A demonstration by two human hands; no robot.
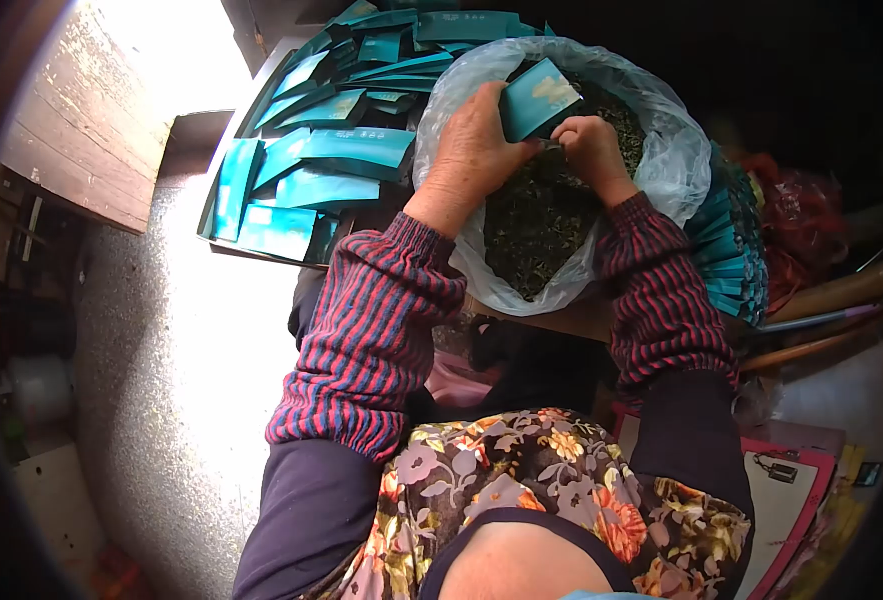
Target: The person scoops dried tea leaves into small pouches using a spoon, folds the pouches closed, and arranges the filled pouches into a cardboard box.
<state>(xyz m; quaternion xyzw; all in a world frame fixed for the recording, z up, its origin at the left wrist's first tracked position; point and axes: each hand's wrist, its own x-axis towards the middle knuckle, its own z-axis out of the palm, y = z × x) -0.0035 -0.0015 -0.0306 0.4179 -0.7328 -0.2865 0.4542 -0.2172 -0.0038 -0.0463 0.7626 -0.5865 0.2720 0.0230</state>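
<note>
A teal packet (539, 98) is in my left hand (473, 145), gripped at its left side and lower edge, above an open clear plastic bag (676, 125) of dark green loose leaves (536, 235). My right hand (593, 152) is just below and right of the packet, its fingers curled closed; something small and pale shows at the fingertips, too small to name. Many teal packets (346, 150) lie in a shallow box to the left of the bag. A dense row of teal packets (731, 250) stands along the bag's right side.
Red plastic bags (801, 215) lie at the right, near wooden and blue-grey rods. A clipboard (786, 480) with a clip is at the lower right. A wooden surface (86, 110) stands at the upper left above a speckled floor (151, 400).
</note>
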